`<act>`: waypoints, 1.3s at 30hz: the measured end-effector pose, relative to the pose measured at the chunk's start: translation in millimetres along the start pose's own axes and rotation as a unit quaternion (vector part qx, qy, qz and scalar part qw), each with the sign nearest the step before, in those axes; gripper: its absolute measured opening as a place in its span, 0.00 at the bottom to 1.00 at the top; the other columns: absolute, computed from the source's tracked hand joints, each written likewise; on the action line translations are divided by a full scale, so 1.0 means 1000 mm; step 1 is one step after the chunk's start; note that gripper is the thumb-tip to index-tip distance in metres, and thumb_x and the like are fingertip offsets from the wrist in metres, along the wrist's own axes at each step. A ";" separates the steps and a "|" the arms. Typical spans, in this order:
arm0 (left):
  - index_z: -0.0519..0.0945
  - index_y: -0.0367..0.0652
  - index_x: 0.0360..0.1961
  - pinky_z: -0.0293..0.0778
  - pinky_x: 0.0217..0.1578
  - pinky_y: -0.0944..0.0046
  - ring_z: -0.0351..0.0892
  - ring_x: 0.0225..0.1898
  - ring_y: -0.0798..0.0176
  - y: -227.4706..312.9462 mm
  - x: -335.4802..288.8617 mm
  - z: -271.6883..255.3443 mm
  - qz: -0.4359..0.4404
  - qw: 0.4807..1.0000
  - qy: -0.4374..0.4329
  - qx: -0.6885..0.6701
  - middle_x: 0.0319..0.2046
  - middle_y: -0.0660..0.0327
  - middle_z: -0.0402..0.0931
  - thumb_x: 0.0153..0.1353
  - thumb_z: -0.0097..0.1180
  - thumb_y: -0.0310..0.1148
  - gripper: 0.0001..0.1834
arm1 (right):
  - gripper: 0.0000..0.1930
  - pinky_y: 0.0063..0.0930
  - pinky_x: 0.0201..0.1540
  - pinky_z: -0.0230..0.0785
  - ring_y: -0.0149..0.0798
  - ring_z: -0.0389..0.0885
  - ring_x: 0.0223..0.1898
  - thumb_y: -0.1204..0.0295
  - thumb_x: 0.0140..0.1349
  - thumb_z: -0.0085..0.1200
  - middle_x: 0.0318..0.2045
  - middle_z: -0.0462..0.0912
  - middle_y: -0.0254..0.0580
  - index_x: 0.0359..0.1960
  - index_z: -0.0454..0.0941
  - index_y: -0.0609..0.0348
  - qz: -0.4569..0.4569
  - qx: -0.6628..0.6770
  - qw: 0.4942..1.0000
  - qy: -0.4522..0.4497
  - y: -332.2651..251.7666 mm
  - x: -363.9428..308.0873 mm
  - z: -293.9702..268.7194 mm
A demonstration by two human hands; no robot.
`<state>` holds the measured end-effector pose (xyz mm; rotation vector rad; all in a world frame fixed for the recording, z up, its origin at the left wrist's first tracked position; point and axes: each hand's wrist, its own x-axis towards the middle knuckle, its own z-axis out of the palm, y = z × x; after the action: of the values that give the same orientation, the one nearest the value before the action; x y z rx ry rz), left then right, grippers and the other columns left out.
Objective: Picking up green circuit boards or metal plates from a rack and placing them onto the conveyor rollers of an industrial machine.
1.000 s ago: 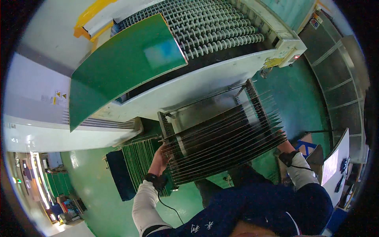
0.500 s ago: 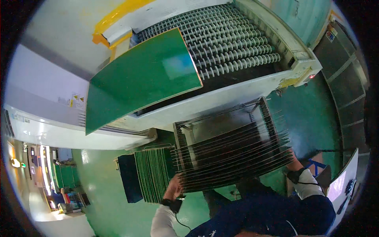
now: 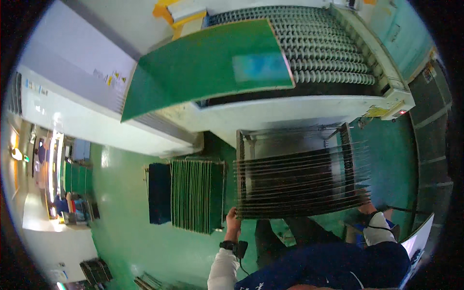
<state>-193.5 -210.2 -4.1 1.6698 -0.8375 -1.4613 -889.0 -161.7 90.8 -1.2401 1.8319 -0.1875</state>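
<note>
Thin dark panels (image 3: 295, 186) stand in a close row in a metal rack (image 3: 243, 140) in front of me, their long edges running left to right. At the left end of the nearest panels, my left hand (image 3: 233, 223) is closed on the corner, with a black strap and a small black box at its wrist. My right hand (image 3: 367, 207) is at the opposite end of the same near panels; its fingers are partly hidden by the edges and appear closed on them. A large green panel (image 3: 203, 72) lies tilted on the machine beyond, partly over its rollers.
A roller conveyor machine (image 3: 333, 43) with a pale frame fills the far side. Left of my rack, a second rack holds several green panels (image 3: 191, 195) and a dark blue one (image 3: 159, 193). A grey partition (image 3: 435, 145) stands at the right. A white board (image 3: 416, 237) leans nearby.
My view has turned, so the machine and racks sit farther right and the floor at left shows more. Both hands stay at the ends of the near dark panels.
</note>
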 end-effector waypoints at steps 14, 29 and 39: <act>0.80 0.36 0.48 0.71 0.46 0.68 0.71 0.42 0.72 0.058 -0.031 0.054 0.064 0.990 0.109 -0.056 0.39 0.66 0.77 0.77 0.54 0.32 0.10 | 0.26 0.39 0.67 0.69 0.50 0.75 0.64 0.72 0.70 0.53 0.66 0.74 0.53 0.69 0.68 0.61 -0.091 -0.133 0.987 0.022 0.010 -0.014 0.002; 0.86 0.34 0.42 0.74 0.37 0.64 0.77 0.32 0.67 0.031 -0.026 0.075 0.200 0.950 0.238 -0.026 0.29 0.63 0.81 0.72 0.60 0.35 0.13 | 0.20 0.37 0.47 0.83 0.39 0.85 0.46 0.50 0.77 0.51 0.47 0.82 0.38 0.57 0.75 0.51 -0.216 0.368 0.903 0.057 0.054 0.099 0.035; 0.82 0.37 0.43 0.74 0.41 0.70 0.78 0.36 0.72 0.132 -0.230 0.091 0.169 0.981 0.053 -0.078 0.33 0.67 0.81 0.70 0.61 0.32 0.09 | 0.14 0.44 0.39 0.81 0.44 0.87 0.38 0.60 0.71 0.53 0.43 0.86 0.39 0.51 0.80 0.52 -0.044 0.501 0.860 0.086 0.048 0.129 0.044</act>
<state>-314.5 -90.4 219.4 1.3962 -0.8760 -1.1624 -902.0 -227.6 -36.7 -0.5478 1.4431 -1.1702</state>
